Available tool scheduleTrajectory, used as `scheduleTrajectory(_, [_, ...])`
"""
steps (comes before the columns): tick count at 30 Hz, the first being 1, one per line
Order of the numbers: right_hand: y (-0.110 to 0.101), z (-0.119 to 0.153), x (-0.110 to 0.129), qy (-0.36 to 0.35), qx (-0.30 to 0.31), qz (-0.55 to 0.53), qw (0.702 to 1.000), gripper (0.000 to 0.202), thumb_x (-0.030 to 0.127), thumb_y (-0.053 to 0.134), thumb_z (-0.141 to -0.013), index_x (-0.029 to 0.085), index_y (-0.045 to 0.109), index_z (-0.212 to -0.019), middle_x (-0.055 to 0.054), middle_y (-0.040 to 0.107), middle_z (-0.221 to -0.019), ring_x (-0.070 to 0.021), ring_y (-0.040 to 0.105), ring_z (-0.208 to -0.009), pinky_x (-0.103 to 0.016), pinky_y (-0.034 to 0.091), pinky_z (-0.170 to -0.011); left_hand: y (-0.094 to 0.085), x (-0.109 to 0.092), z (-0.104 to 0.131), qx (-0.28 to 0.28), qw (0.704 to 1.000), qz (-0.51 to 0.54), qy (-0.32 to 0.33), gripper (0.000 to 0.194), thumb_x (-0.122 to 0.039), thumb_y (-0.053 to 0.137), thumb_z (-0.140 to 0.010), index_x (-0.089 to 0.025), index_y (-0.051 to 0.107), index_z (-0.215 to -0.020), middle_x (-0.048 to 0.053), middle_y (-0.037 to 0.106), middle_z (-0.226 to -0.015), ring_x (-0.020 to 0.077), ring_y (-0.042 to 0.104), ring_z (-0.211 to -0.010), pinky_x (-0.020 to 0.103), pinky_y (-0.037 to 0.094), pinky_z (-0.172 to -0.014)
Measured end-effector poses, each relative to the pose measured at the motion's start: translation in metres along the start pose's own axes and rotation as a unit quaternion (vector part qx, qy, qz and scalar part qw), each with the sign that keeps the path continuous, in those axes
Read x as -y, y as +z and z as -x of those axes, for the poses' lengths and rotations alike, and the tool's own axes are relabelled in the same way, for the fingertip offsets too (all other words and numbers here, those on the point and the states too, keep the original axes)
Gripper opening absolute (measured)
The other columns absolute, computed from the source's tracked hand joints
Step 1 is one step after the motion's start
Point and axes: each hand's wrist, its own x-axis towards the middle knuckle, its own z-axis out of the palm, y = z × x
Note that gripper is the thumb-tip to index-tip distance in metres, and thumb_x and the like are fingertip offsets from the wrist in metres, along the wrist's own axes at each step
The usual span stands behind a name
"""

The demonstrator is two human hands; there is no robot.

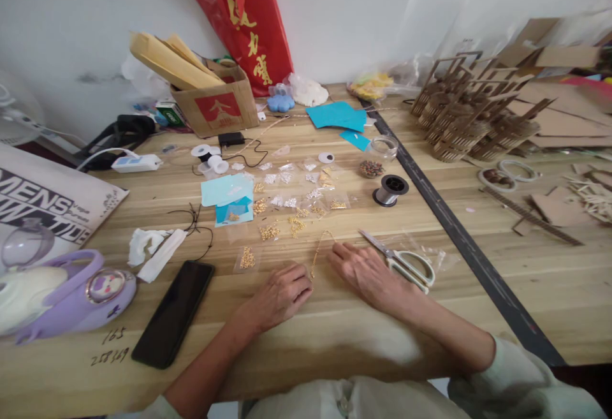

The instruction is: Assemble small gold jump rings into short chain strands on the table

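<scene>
A thin gold chain (315,256) arcs over the wooden table between my two hands. My left hand (282,294) is closed, its fingertips pinched at the chain's lower end. At the upper end, the bent fingers of my right hand (361,269) close on the chain; the exact grip is hidden under the knuckles. Scissors (406,264) with pale handles lie just right of my right hand. Small bags of gold findings (247,257) and silver pieces (285,176) spread beyond my hands.
A black phone (173,314) and a purple bottle (76,298) are at left. A wire spool (391,191) and a glass jar of beads (375,161) stand beyond the scissors. A dark strip (449,234) crosses the table; wooden baskets (468,119) stand far right.
</scene>
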Motion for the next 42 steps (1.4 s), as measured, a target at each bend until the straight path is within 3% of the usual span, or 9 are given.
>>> scheduleTrajectory(7, [-0.013,-0.036,-0.015,0.029,0.031,0.058,0.997,0.023,0.001,0.042,-0.086,0.016,0.054,-0.099,-0.011,0.06,-0.099,-0.0205,0.057,-0.086,-0.027,0.037,-0.059,-0.003,0.0,0.001,0.004,1.0,0.002,-0.011,0.012,-0.023,0.053,-0.09,-0.016,0.06,-0.085,0.004,0.06,-0.086,0.0159,0.055,-0.079,0.027,0.044,-0.069])
scheduleTrajectory(15, [0.014,-0.057,-0.021,-0.006,0.005,0.063,0.998,0.021,0.005,0.044,-0.089,0.017,0.056,-0.101,-0.009,0.061,-0.098,-0.0199,0.059,-0.081,-0.028,0.037,-0.056,-0.004,0.001,0.003,0.013,0.999,-0.032,0.014,0.022,-0.02,0.046,-0.094,-0.015,0.06,-0.078,0.004,0.059,-0.082,0.0155,0.054,-0.078,0.027,0.042,-0.068])
scheduleTrajectory(31, [0.016,-0.06,-0.022,0.011,-0.013,0.05,0.999,0.022,0.005,0.043,-0.088,0.016,0.057,-0.102,-0.01,0.062,-0.097,-0.0206,0.06,-0.083,-0.029,0.039,-0.059,-0.004,-0.002,0.003,-0.011,0.999,-0.026,0.023,0.019,-0.018,0.045,-0.093,-0.015,0.058,-0.079,0.003,0.058,-0.081,0.0144,0.052,-0.074,0.027,0.041,-0.065])
scheduleTrajectory(42, [0.009,-0.047,-0.034,0.037,-0.018,0.042,0.998,0.019,0.007,0.039,-0.092,0.016,0.056,-0.096,-0.007,0.061,-0.095,-0.0147,0.055,-0.072,-0.027,0.026,-0.056,0.0,0.0,0.005,0.0,0.999,-0.038,0.026,0.02,-0.018,0.045,-0.094,-0.015,0.058,-0.078,0.003,0.057,-0.082,0.0146,0.052,-0.075,0.027,0.041,-0.067])
